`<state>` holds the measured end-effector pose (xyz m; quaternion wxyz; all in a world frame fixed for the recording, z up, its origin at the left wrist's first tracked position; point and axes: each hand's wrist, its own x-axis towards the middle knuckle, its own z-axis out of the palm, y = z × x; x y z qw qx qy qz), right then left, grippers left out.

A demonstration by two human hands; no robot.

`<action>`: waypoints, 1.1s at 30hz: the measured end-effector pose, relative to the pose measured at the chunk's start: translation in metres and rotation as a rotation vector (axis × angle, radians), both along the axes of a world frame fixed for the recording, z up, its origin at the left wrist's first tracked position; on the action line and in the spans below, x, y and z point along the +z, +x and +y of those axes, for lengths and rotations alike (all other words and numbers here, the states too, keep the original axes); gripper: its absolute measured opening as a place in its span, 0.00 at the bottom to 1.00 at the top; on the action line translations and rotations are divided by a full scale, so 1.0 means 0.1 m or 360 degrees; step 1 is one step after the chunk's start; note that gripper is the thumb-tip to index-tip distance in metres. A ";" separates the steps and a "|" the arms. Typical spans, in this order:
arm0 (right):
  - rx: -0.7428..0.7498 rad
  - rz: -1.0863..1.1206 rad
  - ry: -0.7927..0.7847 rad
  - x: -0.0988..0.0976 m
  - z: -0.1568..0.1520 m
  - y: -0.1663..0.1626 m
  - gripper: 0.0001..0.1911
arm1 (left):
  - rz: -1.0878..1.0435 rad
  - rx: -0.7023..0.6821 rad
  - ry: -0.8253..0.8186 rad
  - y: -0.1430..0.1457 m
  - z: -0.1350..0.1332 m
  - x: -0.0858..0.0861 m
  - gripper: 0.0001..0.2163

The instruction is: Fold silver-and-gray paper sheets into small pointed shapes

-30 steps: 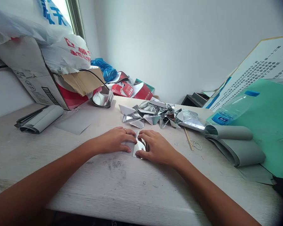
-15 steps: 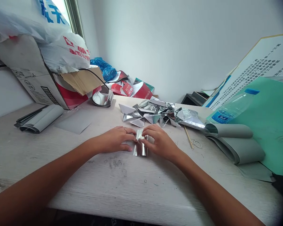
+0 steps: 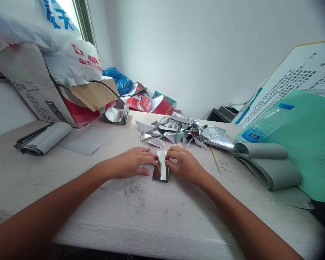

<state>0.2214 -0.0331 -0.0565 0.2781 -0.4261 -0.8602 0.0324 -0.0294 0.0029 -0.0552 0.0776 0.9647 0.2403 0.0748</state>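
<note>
A small sheet of silver foil paper [image 3: 160,169] lies on the table between my hands, its right side curled up and over. My left hand [image 3: 132,161] rests flat on its left part, fingers stretched out and pressing it to the tabletop. At the right edge, my right hand [image 3: 182,161] pinches the curled foil paper between thumb and fingers. Just beyond my hands sits a pile of folded silver foil pieces [image 3: 176,130].
Grey sheet rolls [image 3: 280,171] and a plastic bottle [image 3: 268,124] lie on the right by a green folder [image 3: 314,144]. A thin stick [image 3: 215,159] and a rubber band [image 3: 224,165] are nearer. Left are folded grey sheets [image 3: 47,137] and a carton [image 3: 38,83] under plastic bags.
My right hand has closed into a pinch on the foil paper's right edge, and that side now curls over more. My left hand stays nearly in place.
</note>
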 end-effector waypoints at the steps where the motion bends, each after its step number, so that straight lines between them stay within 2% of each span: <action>1: 0.0000 -0.0009 -0.0012 0.00 0.00 0.00 0.06 | 0.0010 0.0001 -0.0005 0.00 -0.01 0.01 0.17; 9: -0.0004 -0.0039 -0.0083 -0.01 0.03 0.01 0.04 | -0.0022 -0.0035 0.0011 0.02 -0.02 0.04 0.15; 15: 0.0009 -0.0087 -0.0149 0.00 0.01 0.01 0.06 | 0.0002 0.0008 -0.0043 0.03 -0.04 0.07 0.12; 33: -0.0095 -0.0196 -0.0235 0.04 -0.02 -0.01 0.07 | 0.0023 0.0018 -0.0059 0.03 -0.04 0.08 0.14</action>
